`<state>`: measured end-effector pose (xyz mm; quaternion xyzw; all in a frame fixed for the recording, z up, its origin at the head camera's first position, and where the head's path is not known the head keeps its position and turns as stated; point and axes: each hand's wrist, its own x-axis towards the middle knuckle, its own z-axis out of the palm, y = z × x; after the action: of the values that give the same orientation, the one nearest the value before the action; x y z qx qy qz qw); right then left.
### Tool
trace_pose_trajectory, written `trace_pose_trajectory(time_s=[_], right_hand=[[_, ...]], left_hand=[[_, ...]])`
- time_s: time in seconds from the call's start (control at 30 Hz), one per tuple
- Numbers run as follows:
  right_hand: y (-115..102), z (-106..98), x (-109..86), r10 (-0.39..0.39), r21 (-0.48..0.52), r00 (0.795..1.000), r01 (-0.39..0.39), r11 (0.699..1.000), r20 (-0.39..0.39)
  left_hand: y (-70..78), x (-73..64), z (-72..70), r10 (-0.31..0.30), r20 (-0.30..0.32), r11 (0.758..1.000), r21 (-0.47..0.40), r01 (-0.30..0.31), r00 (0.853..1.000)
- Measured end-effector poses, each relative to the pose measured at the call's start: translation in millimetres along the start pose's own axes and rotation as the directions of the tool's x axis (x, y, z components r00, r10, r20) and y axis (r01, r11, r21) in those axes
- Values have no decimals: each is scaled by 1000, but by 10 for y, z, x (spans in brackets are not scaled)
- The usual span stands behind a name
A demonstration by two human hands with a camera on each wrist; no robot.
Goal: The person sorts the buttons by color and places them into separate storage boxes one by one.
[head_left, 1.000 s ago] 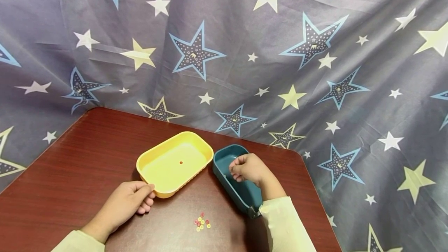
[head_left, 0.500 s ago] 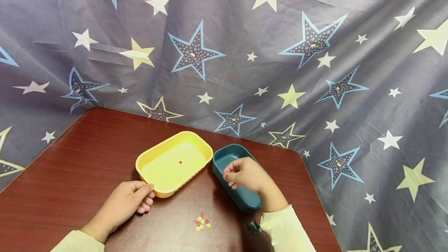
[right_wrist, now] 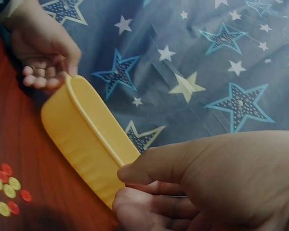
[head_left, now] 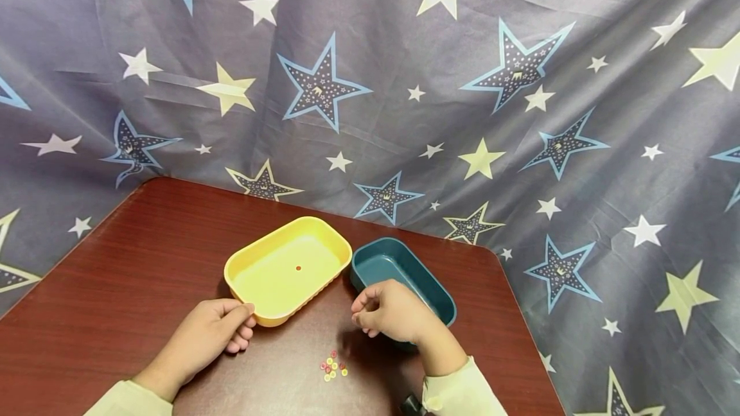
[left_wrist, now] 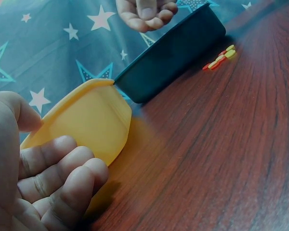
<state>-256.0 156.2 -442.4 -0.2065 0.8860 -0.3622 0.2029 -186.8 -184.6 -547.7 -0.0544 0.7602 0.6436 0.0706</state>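
At the lower middle of the head view, a small group of red and yellow buttons (head_left: 333,368) lies on the brown table (head_left: 144,262). Left of centre stands the yellow tray (head_left: 277,281), with one red button (head_left: 298,268) on its floor. The left hand (head_left: 211,329) pinches this tray at its lower left corner, which seems to keep it steady. Right of centre is the teal tray (head_left: 424,281), partly covered by the right hand (head_left: 393,310). That hand hangs in the air, fingers loosely bent, thumb and forefinger apart; I see no button between them.

I judge that the step is between two pieces, in a sorting by colour. Probably the next move calls for lowering the right hand to the group and pinching only one button, without scattering its neighbours.
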Motion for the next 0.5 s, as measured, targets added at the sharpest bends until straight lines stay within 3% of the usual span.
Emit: trace_pose_trajectory(time_s=[0.27,0.5], right_hand=[[-28,194,-65,-40,-88,999,41,995,13],[-2,301,-135,-91,-243,995,95,965,28]], left_hand=[[18,-16,3,10,1,1000,-1,-10,1000],[5,-5,4,6,1,1000,-5,-6,1000]])
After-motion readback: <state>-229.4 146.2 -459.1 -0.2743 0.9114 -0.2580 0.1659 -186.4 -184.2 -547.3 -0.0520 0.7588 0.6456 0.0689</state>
